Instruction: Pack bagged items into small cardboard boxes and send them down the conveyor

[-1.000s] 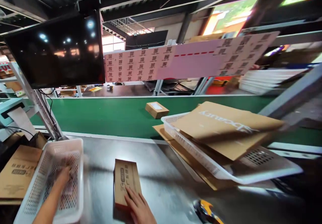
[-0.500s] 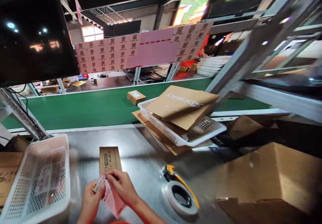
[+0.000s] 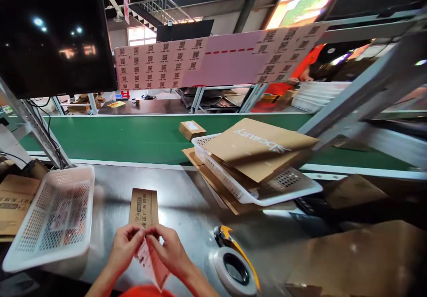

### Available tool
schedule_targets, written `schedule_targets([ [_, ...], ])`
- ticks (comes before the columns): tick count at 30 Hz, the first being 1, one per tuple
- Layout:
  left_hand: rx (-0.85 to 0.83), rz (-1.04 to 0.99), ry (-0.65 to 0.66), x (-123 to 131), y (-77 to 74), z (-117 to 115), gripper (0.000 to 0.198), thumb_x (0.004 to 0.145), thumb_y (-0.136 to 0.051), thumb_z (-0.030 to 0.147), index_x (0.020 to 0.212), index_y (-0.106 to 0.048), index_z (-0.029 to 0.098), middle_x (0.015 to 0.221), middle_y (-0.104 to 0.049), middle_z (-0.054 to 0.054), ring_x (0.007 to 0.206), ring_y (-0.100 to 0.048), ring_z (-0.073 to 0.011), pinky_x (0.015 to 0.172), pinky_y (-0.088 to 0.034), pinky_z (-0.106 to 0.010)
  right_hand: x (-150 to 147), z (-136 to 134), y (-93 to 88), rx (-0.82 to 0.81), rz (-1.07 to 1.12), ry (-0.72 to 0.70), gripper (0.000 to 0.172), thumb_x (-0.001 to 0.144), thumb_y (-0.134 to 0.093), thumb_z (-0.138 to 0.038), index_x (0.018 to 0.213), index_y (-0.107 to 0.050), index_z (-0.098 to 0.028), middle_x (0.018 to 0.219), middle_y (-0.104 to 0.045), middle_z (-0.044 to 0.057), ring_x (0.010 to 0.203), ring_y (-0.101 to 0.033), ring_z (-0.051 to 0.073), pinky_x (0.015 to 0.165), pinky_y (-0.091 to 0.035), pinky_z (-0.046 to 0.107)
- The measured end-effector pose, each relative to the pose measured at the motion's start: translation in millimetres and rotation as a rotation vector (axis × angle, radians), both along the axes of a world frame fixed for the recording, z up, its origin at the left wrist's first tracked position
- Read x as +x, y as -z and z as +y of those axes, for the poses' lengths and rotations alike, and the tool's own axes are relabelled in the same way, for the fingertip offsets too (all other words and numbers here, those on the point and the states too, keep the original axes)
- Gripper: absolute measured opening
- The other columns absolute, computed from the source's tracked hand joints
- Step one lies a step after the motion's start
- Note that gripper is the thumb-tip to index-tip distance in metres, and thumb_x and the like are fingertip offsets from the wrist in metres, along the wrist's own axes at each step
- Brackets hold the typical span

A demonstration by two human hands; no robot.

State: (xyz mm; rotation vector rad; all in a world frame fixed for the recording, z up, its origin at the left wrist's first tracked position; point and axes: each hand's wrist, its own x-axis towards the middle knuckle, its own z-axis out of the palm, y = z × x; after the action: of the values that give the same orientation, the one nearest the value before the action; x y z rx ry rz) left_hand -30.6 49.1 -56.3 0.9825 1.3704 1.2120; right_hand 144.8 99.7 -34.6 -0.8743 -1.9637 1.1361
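Observation:
Near the bottom centre, my left hand [image 3: 125, 246] and my right hand [image 3: 170, 246] pinch the top of a pink printed paper [image 3: 151, 263] between thumbs and forefingers. The fingertips of both hands almost meet. Below them the paper hangs folded to a point. Just beyond the hands, a small brown carton [image 3: 144, 205] with dark print lies on the metal table [image 3: 110, 203], its near end hidden by the fingers. Right of my right hand lies a tape dispenser with a yellow handle [image 3: 245, 254] and a roll of tape [image 3: 216, 266].
A white basket [image 3: 88, 225] stands at left, beside brown cardboard [image 3: 16, 203]. Another white basket [image 3: 288, 194] holds flat cardboard [image 3: 256, 148]. A small box [image 3: 191, 130] sits on the green conveyor [image 3: 110, 139]. An open carton [image 3: 360, 257] is at right. A person's orange sleeve [image 3: 307, 61] shows beyond.
The view has shifted, so the scene sits differently in the frame. My hands have come closer together at the paper's top edge, and the small yellow-marked piece by my left fingers no longer shows.

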Motion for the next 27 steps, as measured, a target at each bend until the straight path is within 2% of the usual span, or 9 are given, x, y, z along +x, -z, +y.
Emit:
schedule_targets([
  [3, 0.047, 0.004, 0.032, 1, -0.5, 1, 0.058, 0.077, -0.077, 0.072, 0.088, -0.084, 0.015, 0.086, -0.080, -0.012, 0.079, -0.071, -0.0228, 0.075, -0.056, -0.031, 4, 2, 8.0, 0.208, -0.002, -0.011, 0.018, 0.099, -0.056, -0.024, 0.101, -0.074, -0.021, 0.091, -0.078, 0.005, 0.082, -0.073, 0.020, 0.074, -0.055, 0.030],
  [7, 0.078, -0.007, 0.071, -1, 2.4, 1, 0.052, 0.081, -0.078, 0.066, 0.091, -0.085, 0.015, 0.089, -0.081, -0.011, 0.085, -0.073, -0.0241, 0.081, -0.058, -0.032, 4, 1, 15.3, 0.490, -0.020, -0.001, 0.019, 0.106, -0.051, -0.023, 0.104, -0.069, -0.023, 0.087, -0.076, 0.004, 0.077, -0.071, 0.018, 0.069, -0.052, 0.028],
  [11, 0.052, -0.009, 0.054, -5, 10.0, 0, 0.053, 0.079, -0.080, 0.066, 0.090, -0.085, 0.015, 0.081, -0.080, -0.010, 0.079, -0.072, -0.0228, 0.076, -0.058, -0.031, 2, -2, 16.9, 0.531, -0.039, 0.012, 0.015, 0.106, -0.052, -0.021, 0.104, -0.066, -0.023, 0.086, -0.075, 0.003, 0.075, -0.070, 0.017, 0.067, -0.051, 0.027],
  [13, 0.059, 0.019, 0.081, -8, 13.0, -1, 0.052, 0.081, -0.078, 0.065, 0.091, -0.085, 0.015, 0.083, -0.080, -0.010, 0.083, -0.073, -0.0238, 0.078, -0.058, -0.031, 1, -3, 17.4, 0.569, -0.046, 0.014, 0.016, 0.107, -0.049, -0.020, 0.104, -0.065, -0.022, 0.087, -0.075, 0.004, 0.075, -0.070, 0.017, 0.067, -0.051, 0.027],
  [17, 0.039, 0.094, 0.189, -14, 15.8, -2, 0.042, 0.088, -0.074, 0.055, 0.097, -0.086, 0.016, 0.093, -0.082, -0.011, 0.088, -0.074, -0.0248, 0.083, -0.058, -0.032, 0, -6, 20.7, 0.615, -0.091, 0.022, 0.020, 0.108, -0.047, -0.020, 0.104, -0.066, -0.021, 0.089, -0.076, 0.004, 0.076, -0.070, 0.017, 0.067, -0.052, 0.027],
  [21, 0.041, 0.150, 0.183, -14, 19.1, -4, 0.032, 0.089, -0.071, 0.045, 0.092, -0.086, 0.018, 0.092, -0.082, -0.011, 0.089, -0.074, -0.0254, 0.084, -0.057, -0.033, -1, -9, 25.6, 0.617, -0.135, 0.019, 0.021, 0.109, -0.046, -0.022, 0.106, -0.067, -0.021, 0.089, -0.077, 0.003, 0.077, -0.071, 0.017, 0.067, -0.052, 0.027],
  [27, -0.075, 0.051, 0.111, -10, 28.9, -5, 0.048, 0.073, -0.080, 0.062, 0.080, -0.086, 0.015, 0.083, -0.081, -0.012, 0.081, -0.072, -0.0265, 0.079, -0.055, -0.035, -4, -13, 30.1, 0.660, -0.141, 0.025, 0.026, 0.110, -0.043, -0.024, 0.101, -0.068, -0.020, 0.085, -0.076, 0.003, 0.070, -0.069, 0.016, 0.061, -0.047, 0.027],
])
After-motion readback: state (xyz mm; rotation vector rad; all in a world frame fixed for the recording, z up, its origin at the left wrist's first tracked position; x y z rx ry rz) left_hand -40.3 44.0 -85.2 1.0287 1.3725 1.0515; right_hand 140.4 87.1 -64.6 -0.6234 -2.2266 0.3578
